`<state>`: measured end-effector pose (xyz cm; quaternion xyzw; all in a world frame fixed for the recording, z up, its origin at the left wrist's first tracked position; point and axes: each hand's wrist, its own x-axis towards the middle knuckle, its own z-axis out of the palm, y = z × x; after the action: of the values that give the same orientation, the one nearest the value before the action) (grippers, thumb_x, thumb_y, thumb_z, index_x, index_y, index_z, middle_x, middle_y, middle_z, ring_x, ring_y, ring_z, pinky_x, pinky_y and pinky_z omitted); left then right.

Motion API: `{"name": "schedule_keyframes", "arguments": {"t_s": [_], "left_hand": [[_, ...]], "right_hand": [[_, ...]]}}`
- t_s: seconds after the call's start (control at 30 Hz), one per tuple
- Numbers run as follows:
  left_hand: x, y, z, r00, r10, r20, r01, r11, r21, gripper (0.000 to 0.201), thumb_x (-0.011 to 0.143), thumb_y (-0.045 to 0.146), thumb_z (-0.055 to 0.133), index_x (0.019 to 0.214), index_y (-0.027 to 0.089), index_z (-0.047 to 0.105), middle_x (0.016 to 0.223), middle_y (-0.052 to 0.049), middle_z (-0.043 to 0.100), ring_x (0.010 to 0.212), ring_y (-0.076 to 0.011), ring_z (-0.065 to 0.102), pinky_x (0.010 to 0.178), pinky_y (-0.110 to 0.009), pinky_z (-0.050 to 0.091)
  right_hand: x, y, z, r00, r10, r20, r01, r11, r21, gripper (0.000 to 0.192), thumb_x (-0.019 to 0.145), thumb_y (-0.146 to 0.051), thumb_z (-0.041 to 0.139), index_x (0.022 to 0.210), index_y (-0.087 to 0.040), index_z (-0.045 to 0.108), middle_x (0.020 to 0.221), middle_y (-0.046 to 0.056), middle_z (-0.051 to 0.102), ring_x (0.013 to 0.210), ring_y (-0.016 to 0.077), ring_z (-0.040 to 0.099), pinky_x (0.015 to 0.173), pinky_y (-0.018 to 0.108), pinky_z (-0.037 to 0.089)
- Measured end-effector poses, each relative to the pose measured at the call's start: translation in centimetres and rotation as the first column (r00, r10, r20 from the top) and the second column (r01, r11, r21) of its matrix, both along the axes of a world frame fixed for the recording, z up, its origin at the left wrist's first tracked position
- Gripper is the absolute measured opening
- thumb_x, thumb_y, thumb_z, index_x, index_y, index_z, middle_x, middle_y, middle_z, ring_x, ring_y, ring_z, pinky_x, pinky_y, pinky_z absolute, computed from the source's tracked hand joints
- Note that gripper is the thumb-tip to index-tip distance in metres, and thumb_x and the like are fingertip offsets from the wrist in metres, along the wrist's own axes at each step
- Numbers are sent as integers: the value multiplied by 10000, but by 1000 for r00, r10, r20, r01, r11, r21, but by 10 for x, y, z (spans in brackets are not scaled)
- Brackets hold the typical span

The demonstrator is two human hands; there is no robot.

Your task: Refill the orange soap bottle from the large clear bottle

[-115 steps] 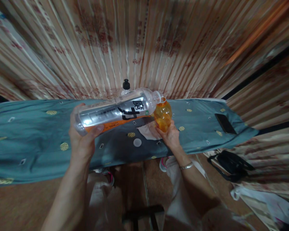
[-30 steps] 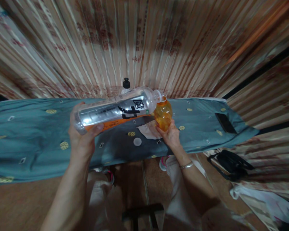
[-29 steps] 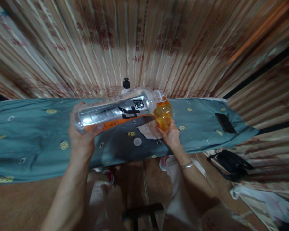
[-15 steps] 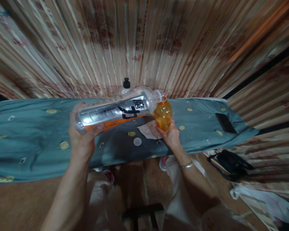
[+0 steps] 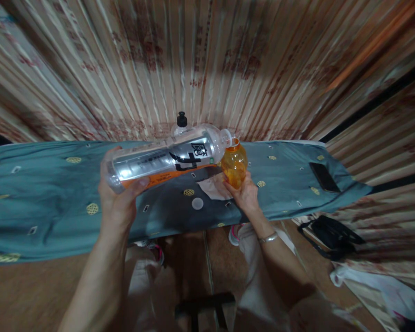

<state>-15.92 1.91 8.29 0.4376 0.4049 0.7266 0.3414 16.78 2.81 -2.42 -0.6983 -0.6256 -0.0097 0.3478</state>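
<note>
My left hand (image 5: 119,193) is wrapped round the base of a large clear plastic bottle (image 5: 166,157) with a silver and orange label. The bottle lies nearly level, its neck tipped to the right over the mouth of a small orange see-through bottle (image 5: 234,163). Around the lower part of that orange bottle, the fingers of my right hand (image 5: 245,193) are closed. Behind the large bottle stands a bottle with a black cap (image 5: 181,120), mostly hidden. Under the orange bottle a pale cloth (image 5: 214,188) lies on the table, and a round white lid (image 5: 197,203) rests beside it.
A teal patterned cloth covers the long narrow table (image 5: 55,198). A dark phone (image 5: 323,177) lies at its right end. Pleated curtains (image 5: 200,60) hang right behind it. On the floor at right is a black bag (image 5: 334,235); a dark stool or stand (image 5: 205,302) is below.
</note>
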Motion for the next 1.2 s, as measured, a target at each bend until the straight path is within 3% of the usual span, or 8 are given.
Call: {"name": "schedule_keyframes", "arguments": {"t_s": [0.9, 1.2], "left_hand": [[1, 1, 0, 998, 21, -67, -21, 1000, 6, 768, 427, 443, 950, 1125, 257, 690, 1110, -36, 667, 1023, -231, 635, 1015, -398, 484], [3, 1, 3, 999, 33, -21, -33, 999, 1, 814, 390, 387, 964, 1142, 261, 679, 1068, -26, 664, 988, -220, 631, 999, -400, 490]], "right_hand": [[0, 1, -1, 999, 18, -31, -17, 999, 31, 720, 810, -617, 699, 1287, -121, 486, 1068, 205, 736, 949, 339, 727, 791, 445, 576], [1, 1, -1, 999, 14, -45, -13, 1000, 20, 718, 819, -657, 666, 1281, -139, 483, 1063, 190, 734, 950, 333, 727, 771, 425, 571]]}}
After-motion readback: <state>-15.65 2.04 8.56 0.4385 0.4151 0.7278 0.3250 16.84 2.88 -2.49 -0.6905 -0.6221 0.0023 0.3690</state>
